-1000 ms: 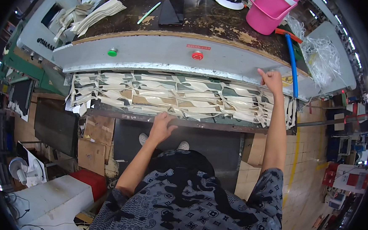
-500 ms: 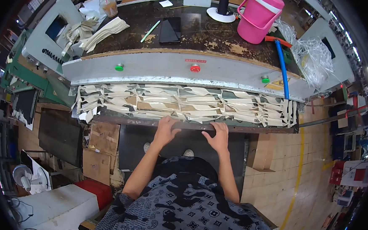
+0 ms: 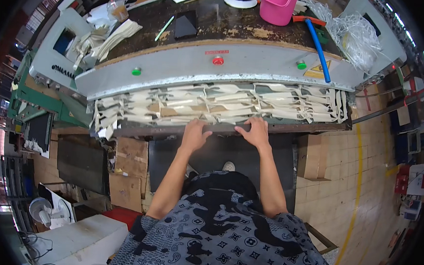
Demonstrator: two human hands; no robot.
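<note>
Dark board [image 3: 149,130], its near edge touched by the left hand [image 3: 194,135] and right hand [image 3: 257,134], each thumb spread from the fingers; over my feed I see cream strips [image 3: 227,88] on it, the grey panel [image 3: 255,62] just beyond, then a blue-handled tool [image 3: 318,49] and pink bucket [image 3: 276,10]

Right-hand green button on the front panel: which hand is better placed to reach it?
Likely the right hand: at the dark front edge, it sits nearer that green button than the left hand, with its thumb spread.
</note>
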